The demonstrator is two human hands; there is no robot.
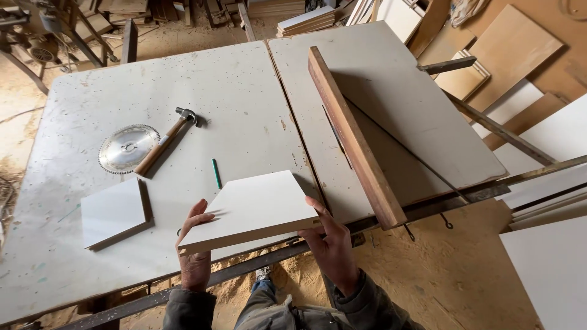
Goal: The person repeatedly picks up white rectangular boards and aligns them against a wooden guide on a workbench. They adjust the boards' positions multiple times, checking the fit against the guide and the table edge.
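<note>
Two hands (left hand (195,244), right hand (330,241)) gripping one white panel (251,208) | second panel (114,212) | hammer (165,142) | blade (127,148) | pencil (216,173)

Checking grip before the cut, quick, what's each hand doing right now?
Left hand: closed on the white board, near left corner.
Right hand: closed on the board's right edge.

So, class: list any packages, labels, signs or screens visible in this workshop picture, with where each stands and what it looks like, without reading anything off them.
None: no package, label, sign or screen shows anywhere in the view.
The things on the white saw table are unmarked: a white board held by the left hand and right hand, a circular saw blade, a hammer and a green pencil.
</note>
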